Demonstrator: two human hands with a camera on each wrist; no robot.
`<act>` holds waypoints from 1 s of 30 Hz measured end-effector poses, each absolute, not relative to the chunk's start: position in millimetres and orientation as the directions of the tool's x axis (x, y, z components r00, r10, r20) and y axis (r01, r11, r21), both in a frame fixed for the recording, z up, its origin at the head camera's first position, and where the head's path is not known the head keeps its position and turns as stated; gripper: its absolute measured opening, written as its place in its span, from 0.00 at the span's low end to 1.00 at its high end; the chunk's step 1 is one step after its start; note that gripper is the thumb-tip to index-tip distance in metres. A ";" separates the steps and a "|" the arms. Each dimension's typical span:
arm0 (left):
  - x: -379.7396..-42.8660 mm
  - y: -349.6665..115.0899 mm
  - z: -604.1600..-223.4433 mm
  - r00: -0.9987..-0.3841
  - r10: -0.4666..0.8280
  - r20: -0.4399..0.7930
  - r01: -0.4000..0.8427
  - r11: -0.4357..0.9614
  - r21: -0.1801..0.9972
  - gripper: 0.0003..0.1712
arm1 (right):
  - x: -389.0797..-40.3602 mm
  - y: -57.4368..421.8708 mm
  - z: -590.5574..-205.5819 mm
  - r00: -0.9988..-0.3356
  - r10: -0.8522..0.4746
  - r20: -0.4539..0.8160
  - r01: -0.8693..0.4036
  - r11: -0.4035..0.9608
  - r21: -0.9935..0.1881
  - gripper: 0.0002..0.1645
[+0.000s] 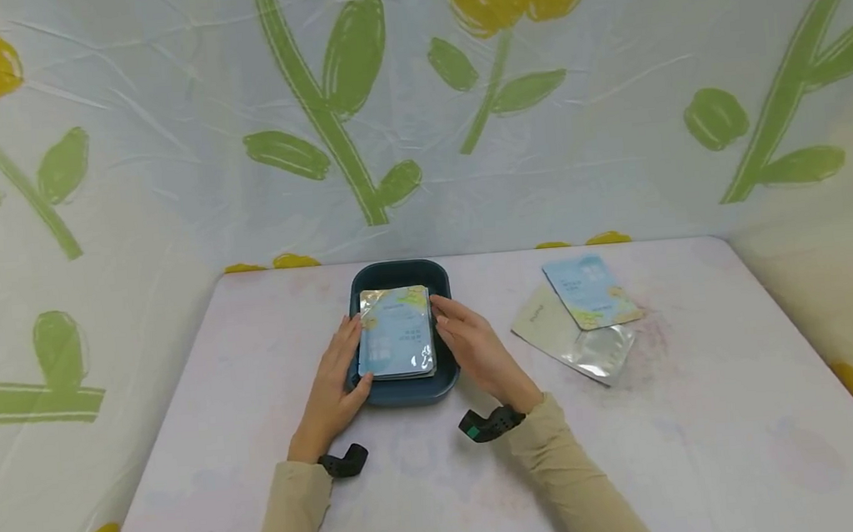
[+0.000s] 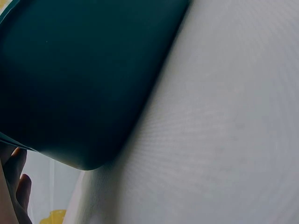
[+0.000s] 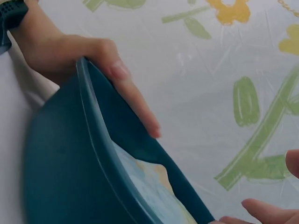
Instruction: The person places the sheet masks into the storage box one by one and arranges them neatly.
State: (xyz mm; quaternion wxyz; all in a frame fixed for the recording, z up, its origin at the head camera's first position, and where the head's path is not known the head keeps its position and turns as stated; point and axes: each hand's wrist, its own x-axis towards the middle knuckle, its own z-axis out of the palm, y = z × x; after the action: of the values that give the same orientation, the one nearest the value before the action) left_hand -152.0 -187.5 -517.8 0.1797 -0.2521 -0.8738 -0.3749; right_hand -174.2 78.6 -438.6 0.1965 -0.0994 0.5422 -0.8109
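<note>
In the head view a dark teal plastic bin [image 1: 406,394] holds a neat stack of shiny flat blue packets [image 1: 396,335], like sheet-mask sachets. My left hand [image 1: 334,386] lies along the bin's left side, fingers extended, thumb near the stack's front corner. In the right wrist view its fingers [image 3: 135,105] run over the rim. My right hand [image 1: 482,353] is at the opposite side, loosely bent fingertips at the right rim; only its fingertips [image 3: 266,212] show in the right wrist view. The left wrist view is mostly the bin's outer wall [image 2: 93,84].
To the right on the pale table [image 1: 681,446] lie a blue packet [image 1: 590,291] and, partly under it, a beige and silver packet [image 1: 552,331]. A flower-printed cloth [image 1: 612,143] hangs behind the table and on both sides.
</note>
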 end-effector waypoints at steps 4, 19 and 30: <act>-152.2 -187.5 -518.6 -0.811 0.304 0.500 0.572 0.593 0.566 0.43 | -179.1 88.2 -440.4 -0.923 -0.384 -0.006 0.150 -0.345 -0.927 0.32; -152.9 -185.1 -517.5 -0.811 0.306 0.498 0.572 0.591 0.569 0.43 | -198.1 139.2 -445.2 -0.977 -0.174 0.121 -0.059 -0.324 -0.944 0.23; -151.3 -185.8 -516.6 -0.818 0.307 0.487 0.564 0.596 0.572 0.43 | -203.5 192.0 -451.3 -0.971 0.033 0.238 -0.235 -0.342 -0.910 0.23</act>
State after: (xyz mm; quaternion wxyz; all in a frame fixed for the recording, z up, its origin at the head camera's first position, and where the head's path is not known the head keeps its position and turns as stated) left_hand -151.3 -185.8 -516.6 0.1718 -0.2483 -0.8766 -0.3747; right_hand -203.5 192.0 -451.3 -0.0821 -0.0887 0.5676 -0.8144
